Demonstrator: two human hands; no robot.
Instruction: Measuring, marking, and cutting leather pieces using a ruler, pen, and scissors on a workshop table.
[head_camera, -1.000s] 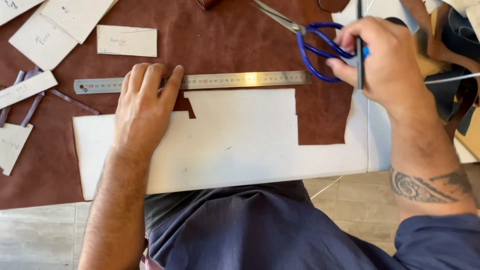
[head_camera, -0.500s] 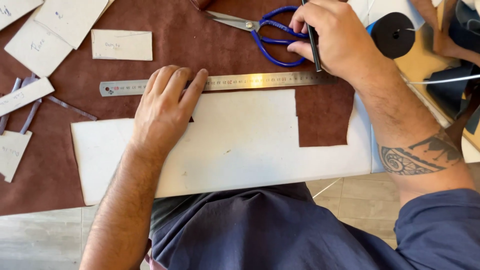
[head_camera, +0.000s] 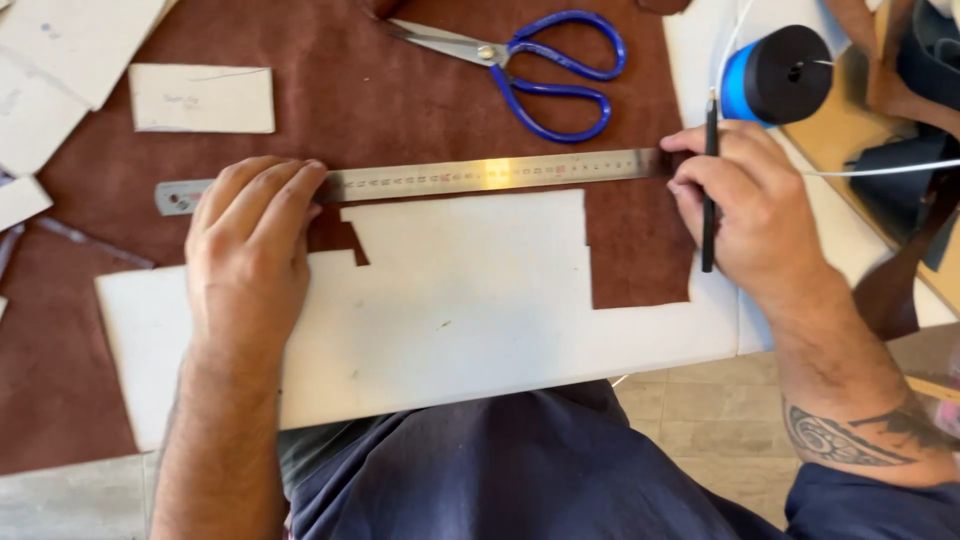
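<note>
One brown leather sheet (head_camera: 420, 90) covers most of the tabletop (head_camera: 760, 330). White stepped template (head_camera: 470, 300) lies on it, near edge overhanging the lap. Steel ruler (head_camera: 480, 175) lies across, just above the template's top edge. Left hand (head_camera: 250, 255) flat, fingers together, pressing ruler's left end and template. Right hand (head_camera: 745, 205) pinches ruler's right end, clamped on a black pen (head_camera: 709, 190) held upright. Blue-handled scissors (head_camera: 530, 60) rest beyond, untouched. Blue-and-black thread spool (head_camera: 775, 75) stands near the right hand.

Left hand (head_camera: 250, 265) pins steel ruler (head_camera: 470, 175) — right hand (head_camera: 745, 205), apparently gripping pen (head_camera: 709, 190), touches its end.
</note>
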